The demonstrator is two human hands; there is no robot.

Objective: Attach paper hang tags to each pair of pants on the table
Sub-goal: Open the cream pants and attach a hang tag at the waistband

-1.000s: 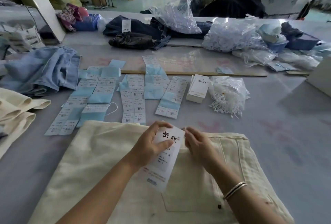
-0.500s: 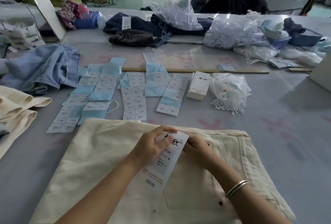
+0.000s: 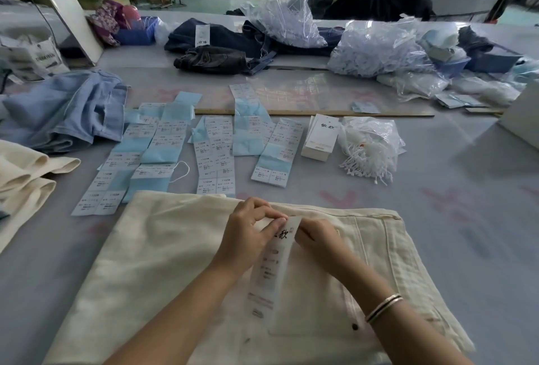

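Note:
Folded cream pants (image 3: 163,262) lie flat in front of me on the grey table (image 3: 455,218). Over their waistband I hold a long white paper hang tag (image 3: 269,268) with black characters at its top. My left hand (image 3: 248,233) pinches the tag's top edge from the left. From the right, my right hand (image 3: 318,237), fingers curled, holds the same top edge; what lies under it is hidden. A stack of the same hang tags (image 3: 320,140) stands further back, beside a clear bag of white string fasteners (image 3: 369,151).
Sheets of white and blue sticker labels (image 3: 215,154) lie spread just beyond the pants. Light blue pants (image 3: 64,110) and more cream pants (image 3: 26,172) sit at the left. Dark jeans (image 3: 213,58), plastic bags (image 3: 376,49) and a wooden ruler (image 3: 315,113) lie further back.
Both hands have moved the tag away from me and down toward the waistband. The tag's top now sits pinched between the two hands.

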